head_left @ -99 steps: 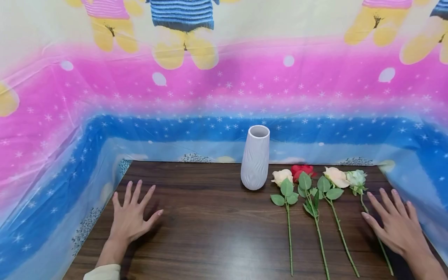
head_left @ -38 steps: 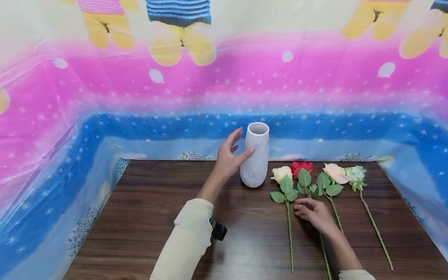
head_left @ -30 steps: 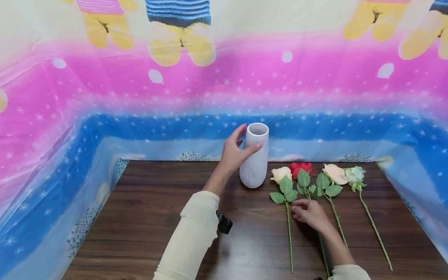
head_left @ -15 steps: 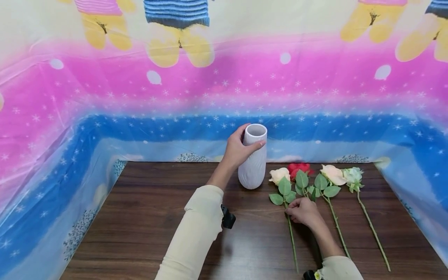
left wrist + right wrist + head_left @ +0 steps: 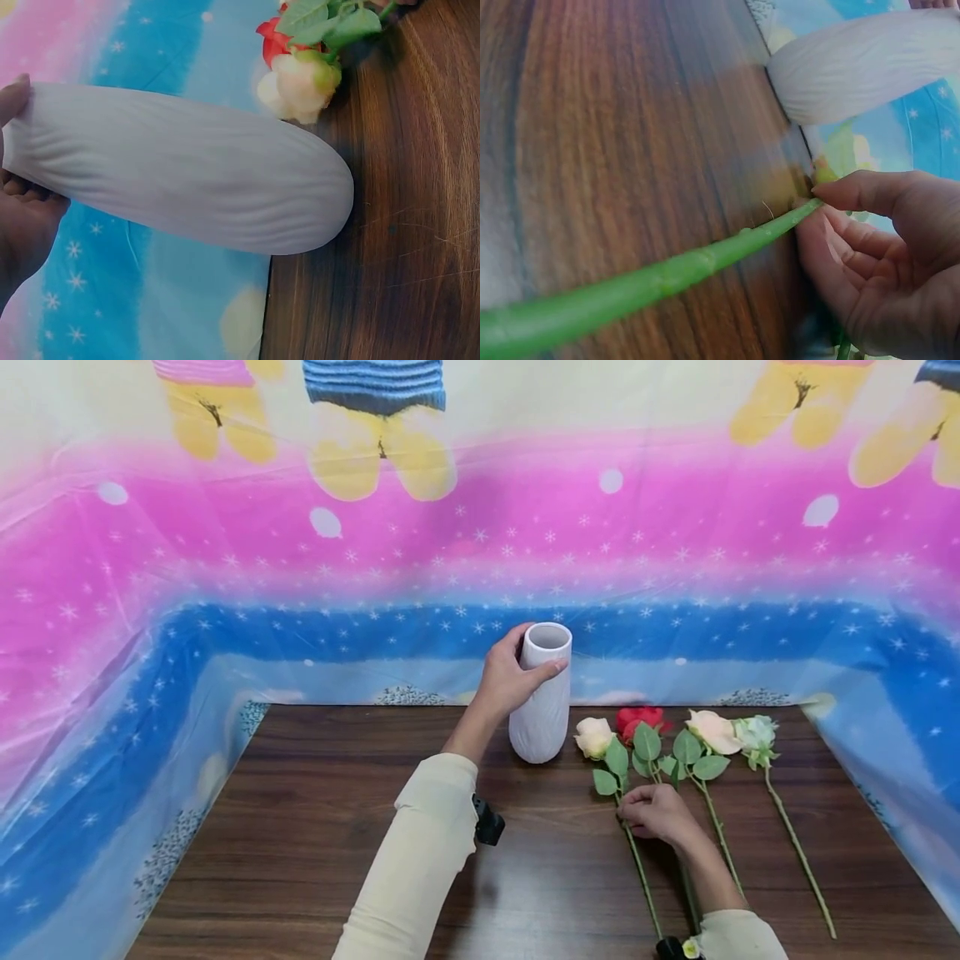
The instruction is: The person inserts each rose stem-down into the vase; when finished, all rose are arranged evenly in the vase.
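Observation:
A white ribbed vase (image 5: 542, 718) stands upright near the back of the table. My left hand (image 5: 508, 677) grips it near its rim, the thumb across the front; the left wrist view shows the vase (image 5: 187, 169) from the side. My right hand (image 5: 660, 814) pinches the green stem (image 5: 667, 274) of a cream rose (image 5: 595, 738), just below its leaves. This rose lies leftmost in the row and its stem slants down to the right. Beside it lie a red rose (image 5: 639, 724), a peach rose (image 5: 715, 732) and a pale green flower (image 5: 756, 737).
The dark wooden table (image 5: 315, 860) ends at the back against a pink and blue patterned cloth (image 5: 405, 635), which also rises on both sides. The other flowers' stems run toward the front right of the table.
Both hands have come inward from the table's sides. My left hand has taken hold of the vase. My right hand has pinched the cream rose's stem, whose lower end has swung right.

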{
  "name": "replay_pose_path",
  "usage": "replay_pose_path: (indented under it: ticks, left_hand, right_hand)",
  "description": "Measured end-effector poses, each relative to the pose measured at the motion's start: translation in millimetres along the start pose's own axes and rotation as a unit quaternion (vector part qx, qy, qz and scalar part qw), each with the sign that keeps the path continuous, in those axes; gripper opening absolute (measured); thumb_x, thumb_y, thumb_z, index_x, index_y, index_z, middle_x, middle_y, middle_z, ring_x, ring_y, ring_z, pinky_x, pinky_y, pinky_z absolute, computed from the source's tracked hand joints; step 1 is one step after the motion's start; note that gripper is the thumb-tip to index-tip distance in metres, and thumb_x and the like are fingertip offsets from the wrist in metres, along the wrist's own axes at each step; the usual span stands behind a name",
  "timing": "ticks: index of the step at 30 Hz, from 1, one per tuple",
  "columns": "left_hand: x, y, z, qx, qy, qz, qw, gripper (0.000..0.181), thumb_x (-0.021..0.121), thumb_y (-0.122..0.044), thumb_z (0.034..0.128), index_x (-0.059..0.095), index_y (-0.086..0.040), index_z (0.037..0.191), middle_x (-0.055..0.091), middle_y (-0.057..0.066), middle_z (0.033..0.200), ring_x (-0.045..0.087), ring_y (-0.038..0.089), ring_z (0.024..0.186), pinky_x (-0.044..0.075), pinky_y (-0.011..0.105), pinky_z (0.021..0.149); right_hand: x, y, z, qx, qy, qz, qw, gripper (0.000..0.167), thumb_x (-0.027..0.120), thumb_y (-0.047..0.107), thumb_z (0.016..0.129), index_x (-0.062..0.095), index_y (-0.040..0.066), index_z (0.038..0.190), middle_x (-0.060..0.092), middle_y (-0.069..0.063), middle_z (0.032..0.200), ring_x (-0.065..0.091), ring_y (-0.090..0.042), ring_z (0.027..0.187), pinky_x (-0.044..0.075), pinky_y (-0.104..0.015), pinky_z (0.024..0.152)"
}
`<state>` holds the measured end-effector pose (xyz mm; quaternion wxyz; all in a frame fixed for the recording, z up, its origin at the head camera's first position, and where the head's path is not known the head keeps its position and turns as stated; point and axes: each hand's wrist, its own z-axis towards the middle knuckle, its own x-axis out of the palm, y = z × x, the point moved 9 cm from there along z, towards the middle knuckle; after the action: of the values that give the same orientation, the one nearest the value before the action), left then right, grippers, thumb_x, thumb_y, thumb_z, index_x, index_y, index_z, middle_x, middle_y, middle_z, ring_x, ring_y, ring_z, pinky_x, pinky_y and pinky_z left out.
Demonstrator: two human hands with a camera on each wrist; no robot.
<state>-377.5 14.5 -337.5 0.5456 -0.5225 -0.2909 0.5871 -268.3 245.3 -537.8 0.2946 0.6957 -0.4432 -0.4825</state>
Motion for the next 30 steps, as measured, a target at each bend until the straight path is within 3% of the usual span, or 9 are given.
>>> replay_pose_path:
  ticks: [10, 17, 22, 30]
  left_hand:
    - [-1.4, 0.9, 0.4, 0.0, -0.007, -0.001, 1.0, 0.067, 0.08, -0.022, 0.0886, 0.05, -0.008, 0.147, 0.064, 0.015, 0.134, 0.064, 0.03, 0.125, 0.055, 0.048, 0.104]
    - [-0.6, 0.2, 0.4, -0.003, -0.004, 0.01, 0.9999, 0.069, 0.08, -0.023, 0.0887, 0.049, -0.008, 0.148, 0.064, 0.014, 0.135, 0.064, 0.029, 0.125, 0.055, 0.047, 0.103]
    - [-1.3, 0.4, 0.5, -0.003, -0.008, 0.008, 0.9999, 0.069, 0.08, -0.022, 0.0883, 0.049, -0.008, 0.148, 0.065, 0.015, 0.134, 0.065, 0.029, 0.124, 0.055, 0.048, 0.103]
    - [0.4, 2.3, 0.2, -0.006, -0.003, 0.006, 1.0, 0.069, 0.08, -0.023, 0.0891, 0.048, -0.008, 0.149, 0.064, 0.014, 0.135, 0.064, 0.029, 0.125, 0.055, 0.048, 0.104]
  right_hand:
    - [-1, -1, -0.7, -0.028, 0.062, 0.023, 0.9974, 0.042, 0.06, 0.002, 0.096, 0.053, -0.02, 0.131, 0.075, -0.018, 0.106, 0.071, -0.011, 0.088, 0.063, -0.031, 0.076]
    - [-2, 1, -2.5, -0.038, 0.07, 0.069, 0.9944, 0.041, 0.061, 0.004, 0.098, 0.053, -0.018, 0.131, 0.076, -0.003, 0.1, 0.069, -0.006, 0.084, 0.061, -0.025, 0.071]
    - [-5, 7, -2.0, -0.036, 0.068, 0.126, 0.9891, 0.034, 0.066, 0.01, 0.098, 0.059, -0.009, 0.126, 0.072, 0.01, 0.092, 0.068, -0.003, 0.082, 0.06, -0.022, 0.071]
    - [-8, 21, -4.6, -0.047, 0.042, 0.167, 0.984, 0.027, 0.067, 0.011, 0.098, 0.062, -0.001, 0.122, 0.07, 0.014, 0.09, 0.069, -0.001, 0.081, 0.06, -0.02, 0.071]
